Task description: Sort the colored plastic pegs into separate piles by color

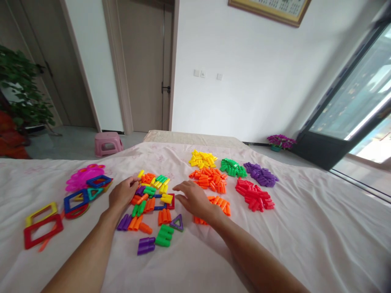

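Two hands flank a loose cluster of plastic pieces on a wrinkled sheet (290, 248), the left hand (124, 192) at its left edge and the right hand (192, 198) just off its right edge. Between them lie orange, green, purple and yellow pieces, among them a yellow block (166, 198) that seems to rest over a blue frame (160, 208). Nearer the wearer are a purple triangle (176, 227), a green block (165, 236) and a purple block (146, 245).

The likeliest trouble is an accidental nudge: the right forearm passes close to the lower orange pile (221, 204), so a low sweep could scatter it or mix it into the cluster. The sheet is a hazard too — a wrist dragging on its folds could shift several pieces together. The upper orange pile (212, 180) sits close beyond the right hand, while the red pile (253, 194) is farther off and safer.

The right grip is loosely spread — fingers and thumb apart, with nothing visible between them. The left grip is curled, fingertips beside a small yellow piece (141, 173); whether it pinches that piece, I cannot tell.
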The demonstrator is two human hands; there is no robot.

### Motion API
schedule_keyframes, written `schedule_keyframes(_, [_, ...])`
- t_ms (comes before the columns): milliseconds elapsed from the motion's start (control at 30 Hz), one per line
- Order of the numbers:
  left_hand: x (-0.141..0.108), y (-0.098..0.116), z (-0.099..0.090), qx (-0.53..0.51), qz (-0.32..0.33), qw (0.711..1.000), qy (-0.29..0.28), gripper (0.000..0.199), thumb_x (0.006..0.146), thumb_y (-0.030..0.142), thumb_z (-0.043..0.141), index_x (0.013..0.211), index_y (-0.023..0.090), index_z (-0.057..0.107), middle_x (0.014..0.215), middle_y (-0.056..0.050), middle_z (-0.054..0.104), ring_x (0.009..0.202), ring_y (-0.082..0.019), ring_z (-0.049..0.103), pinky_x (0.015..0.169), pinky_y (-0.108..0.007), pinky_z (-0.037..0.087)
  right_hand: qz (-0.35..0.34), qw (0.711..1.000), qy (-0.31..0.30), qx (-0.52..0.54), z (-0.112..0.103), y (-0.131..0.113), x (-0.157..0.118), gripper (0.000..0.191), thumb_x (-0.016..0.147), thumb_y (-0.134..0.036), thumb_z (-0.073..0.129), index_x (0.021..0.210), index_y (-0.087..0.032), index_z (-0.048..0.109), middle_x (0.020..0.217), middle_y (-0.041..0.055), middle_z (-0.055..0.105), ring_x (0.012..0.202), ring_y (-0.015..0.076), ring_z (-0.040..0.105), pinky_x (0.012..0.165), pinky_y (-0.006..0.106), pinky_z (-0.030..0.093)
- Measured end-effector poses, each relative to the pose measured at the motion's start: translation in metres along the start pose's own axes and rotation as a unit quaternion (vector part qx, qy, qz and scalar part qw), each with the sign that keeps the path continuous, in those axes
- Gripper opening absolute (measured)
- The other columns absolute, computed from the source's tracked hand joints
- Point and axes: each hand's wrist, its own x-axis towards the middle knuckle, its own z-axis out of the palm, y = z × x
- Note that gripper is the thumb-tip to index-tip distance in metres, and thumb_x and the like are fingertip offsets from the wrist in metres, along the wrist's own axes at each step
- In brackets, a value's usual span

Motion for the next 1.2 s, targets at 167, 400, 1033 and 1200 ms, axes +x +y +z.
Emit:
schedule_keyframes(167, [-0.002, 0.002, -0.003, -0.008, 0.003, 1.0, -0.004, 0.042, 0.088, 0.05, 0.044, 0.117, 0.034, 0.07, 0.114, 0.0, 0.075, 0.095, -0.024, 0.068, 0.066, -0.029, 0.04, -0.03, 0.989, -0.106, -0.098, 0.021, -0.023, 0.025, 0.03, 0.092, -0.042, 0.062, 0.115, -0.024, 0.07, 0.107, 0.0073, 0.072, 0.1, 0.0238, 0.062, 0.085, 0.033, 0.047])
schedule_keyframes(400, [-0.004, 0.003, -0.004, -0.007, 0.006, 1.0, -0.002, 0.041, 0.09, 0.048, 0.042, 0.116, 0.033, 0.07, 0.119, -0.001, 0.073, 0.101, -0.025, 0.067, 0.069, -0.029, 0.042, -0.005, 0.99, -0.112, -0.088, 0.026, -0.021, 0.025, 0.026, 0.09, -0.024, 0.056, 0.111, -0.023, 0.07, 0.104, 0.0067, 0.074, 0.097, 0.0227, 0.066, 0.08, 0.031, 0.048])
schedule_keyframes(1033, [-0.005, 0.005, -0.004, -0.024, 0.005, 1.0, 0.001, 0.038, 0.089, 0.047, 0.046, 0.115, 0.034, 0.071, 0.117, 0.002, 0.074, 0.098, -0.023, 0.068, 0.067, -0.028, 0.041, 0.35, 0.919, 0.18, 0.008, -0.046, 0.195, 0.082, 0.032, 0.079, -0.019, 0.061, 0.109, -0.019, 0.073, 0.095, 0.0046, 0.076, 0.089, 0.0176, 0.07, 0.08, 0.025, 0.051])
schedule_keyframes(1200, [-0.007, 0.007, -0.006, -0.02, 0.002, 1.0, 0.003, 0.038, 0.09, 0.047, 0.045, 0.113, 0.034, 0.071, 0.113, 0.002, 0.075, 0.097, -0.023, 0.068, 0.068, -0.028, 0.041, 0.365, 0.916, 0.166, -0.002, -0.035, 0.206, 0.089, 0.035, 0.077, -0.019, 0.064, 0.11, -0.021, 0.073, 0.098, 0.0048, 0.076, 0.091, 0.0174, 0.07, 0.08, 0.025, 0.051])
